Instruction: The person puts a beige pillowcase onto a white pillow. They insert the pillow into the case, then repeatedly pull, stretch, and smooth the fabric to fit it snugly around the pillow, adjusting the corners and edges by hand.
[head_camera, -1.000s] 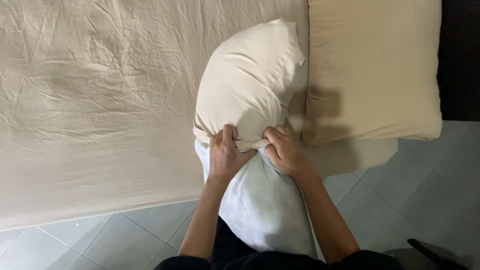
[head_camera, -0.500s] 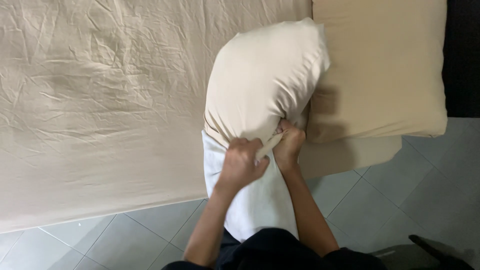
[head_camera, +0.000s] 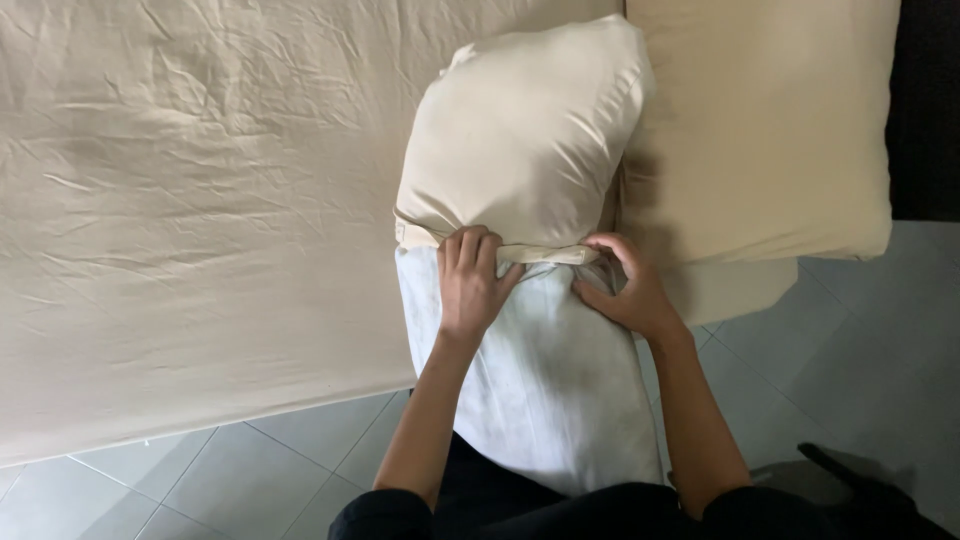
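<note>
A white pillow (head_camera: 545, 380) stands on end against my body at the bed's edge. A beige pillowcase (head_camera: 525, 130) covers its upper half, its open hem running across the middle. My left hand (head_camera: 470, 285) grips the hem at the left side, fingers curled over the cloth. The hem's right corner is pinched by my right hand (head_camera: 625, 290), which also presses on the white pillow. The lower half of the pillow is bare.
A bed with a creased beige sheet (head_camera: 200, 200) fills the left and top. A second beige pillow (head_camera: 760, 130) lies flat at the right, touching the pillowcase. Pale grey floor tiles (head_camera: 250, 470) run below the bed edge, with a dark object (head_camera: 860, 480) at the lower right.
My hands, bunched together half a second ago, have spread apart along the hem. The pillowcase has slid a little further down the pillow and looks fuller.
</note>
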